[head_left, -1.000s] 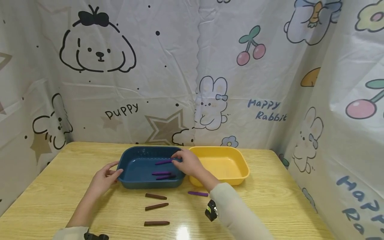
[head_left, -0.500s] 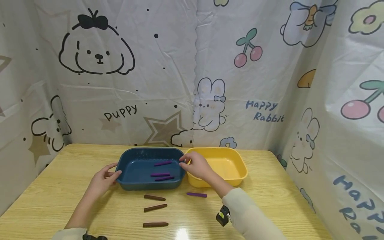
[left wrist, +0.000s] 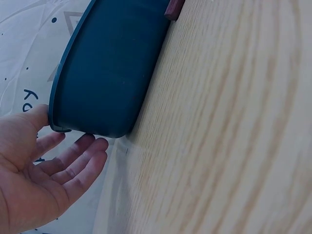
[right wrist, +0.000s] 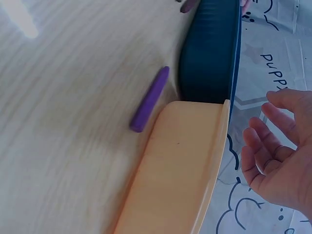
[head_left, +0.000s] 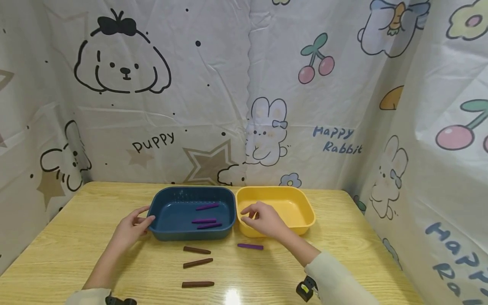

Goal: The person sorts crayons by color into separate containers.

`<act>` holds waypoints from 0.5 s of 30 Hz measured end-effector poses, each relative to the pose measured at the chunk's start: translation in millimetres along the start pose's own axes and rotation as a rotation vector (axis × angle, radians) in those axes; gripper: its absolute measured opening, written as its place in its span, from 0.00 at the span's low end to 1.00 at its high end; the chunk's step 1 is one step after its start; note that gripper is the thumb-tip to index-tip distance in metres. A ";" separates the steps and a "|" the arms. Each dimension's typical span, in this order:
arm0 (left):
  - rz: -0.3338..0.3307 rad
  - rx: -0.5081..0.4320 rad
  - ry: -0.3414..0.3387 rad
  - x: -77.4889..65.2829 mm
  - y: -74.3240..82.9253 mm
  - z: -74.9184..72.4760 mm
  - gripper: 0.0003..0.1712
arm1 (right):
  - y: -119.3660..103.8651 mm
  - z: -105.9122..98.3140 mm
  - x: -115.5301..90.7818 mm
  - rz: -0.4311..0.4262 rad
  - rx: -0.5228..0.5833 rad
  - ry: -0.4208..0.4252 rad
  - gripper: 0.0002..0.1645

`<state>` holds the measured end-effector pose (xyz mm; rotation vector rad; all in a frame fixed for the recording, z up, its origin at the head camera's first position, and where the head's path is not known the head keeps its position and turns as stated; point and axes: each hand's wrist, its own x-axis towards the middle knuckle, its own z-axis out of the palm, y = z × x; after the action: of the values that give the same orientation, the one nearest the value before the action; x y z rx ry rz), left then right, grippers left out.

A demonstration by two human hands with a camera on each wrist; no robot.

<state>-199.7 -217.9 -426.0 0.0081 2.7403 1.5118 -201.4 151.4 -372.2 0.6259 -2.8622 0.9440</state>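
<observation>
My left hand [head_left: 129, 228] grips the left end of a blue plastic bin [head_left: 162, 235], its thumb at the rim and its fingers against the outer wall, as the left wrist view [left wrist: 48, 170] also shows. Three purple crayons [head_left: 203, 220] lie inside this bin. Above the near left part of a yellow bin [head_left: 295, 231] hovers my right hand [head_left: 268, 220], fingers loosely bent and holding nothing. A single purple crayon [head_left: 250, 246] lies on the table in front of the yellow bin; the right wrist view shows the same crayon [right wrist: 149, 100].
Three brown crayons [head_left: 198, 284] lie spaced apart on the wooden table [head_left: 145, 279] in front of the blue bin. Both bins stand side by side near the back edge. A printed curtain [head_left: 213, 106] hangs behind and along both sides.
My right hand has let go of a purple crayon inside the blue bin, then moved right, over the yellow bin. My left hand stays on the blue bin.
</observation>
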 end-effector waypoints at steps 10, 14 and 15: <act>0.006 -0.003 0.002 1.2 0.1 -0.1 0.35 | 14.5 0.8 -35.7 0.032 0.027 -0.067 0.10; 0.002 -0.002 0.002 0.5 0.6 -0.9 0.35 | 20.8 4.8 -45.8 0.028 0.035 -0.089 0.09; 0.001 -0.001 0.003 0.1 0.8 -1.3 0.35 | 22.1 6.0 -47.4 0.021 0.032 -0.092 0.09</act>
<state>-199.8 -218.6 -424.7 0.0066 2.7422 1.5143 -166.4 181.0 -398.0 0.6606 -2.9448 0.9917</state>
